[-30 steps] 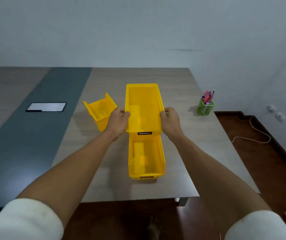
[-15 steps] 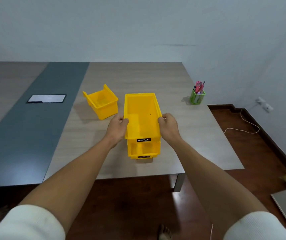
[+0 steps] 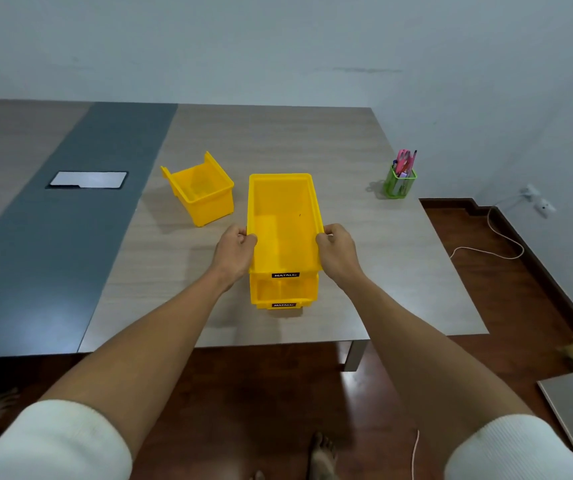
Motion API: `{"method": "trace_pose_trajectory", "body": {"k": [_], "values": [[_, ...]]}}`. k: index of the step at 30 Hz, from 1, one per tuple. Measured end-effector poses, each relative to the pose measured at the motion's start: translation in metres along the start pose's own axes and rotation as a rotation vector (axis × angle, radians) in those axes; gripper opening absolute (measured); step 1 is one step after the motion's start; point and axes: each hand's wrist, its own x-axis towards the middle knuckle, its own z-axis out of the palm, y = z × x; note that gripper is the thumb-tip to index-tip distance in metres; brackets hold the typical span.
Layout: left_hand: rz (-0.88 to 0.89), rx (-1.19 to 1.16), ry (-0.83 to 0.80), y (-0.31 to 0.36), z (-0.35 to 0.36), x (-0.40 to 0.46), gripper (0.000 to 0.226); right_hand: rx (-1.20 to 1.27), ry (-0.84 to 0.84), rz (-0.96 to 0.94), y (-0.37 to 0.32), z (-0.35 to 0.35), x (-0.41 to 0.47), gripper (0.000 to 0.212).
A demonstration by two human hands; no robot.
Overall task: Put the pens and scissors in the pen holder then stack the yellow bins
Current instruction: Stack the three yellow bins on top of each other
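While both hands clamp its long sides, the upper yellow bin [image 3: 283,220] sits nested on top of a second, lower yellow bin [image 3: 283,292], whose front wall and black label show just beneath the upper bin's own label. The left hand [image 3: 235,252] closes on the left rim, thumb hooked over the edge and fingers curled against the outer wall; the right hand [image 3: 338,251] closes on the right rim the same way. The two grips sit opposite each other, toward the near end of the bin.

Counted, three yellow bins are on the table [image 3: 313,140]: the two in the stack between the hands, and one small yellow bin [image 3: 202,192] standing apart, beyond and to the left of the left hand, turned at an angle and touching nothing else.

One green pen holder [image 3: 399,183] stands well beyond and to the right of the right hand, near the table's right edge. Pens and pink-handled scissors [image 3: 404,161] stick up out of it; the exact number of pens is too small to make out.

One flat white-faced panel [image 3: 87,180] lies on the table's dark grey strip [image 3: 70,220], far to the left of the left hand. Two white sleeves are pushed up both forearms. One pale cable [image 3: 493,233] runs over the wooden floor to the right of the right hand.
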Motion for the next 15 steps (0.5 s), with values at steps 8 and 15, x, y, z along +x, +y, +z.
{"method": "trace_pose_trajectory", "body": {"k": [8, 15], "values": [[0.047, 0.014, 0.083, 0.015, 0.000, -0.015, 0.012, 0.012, 0.061, -0.025, 0.001, 0.001, -0.003, 0.017], [0.062, 0.055, 0.051, 0.007, -0.002, -0.003, 0.038, -0.032, 0.058, -0.082, 0.001, -0.002, 0.006, 0.015]]}}
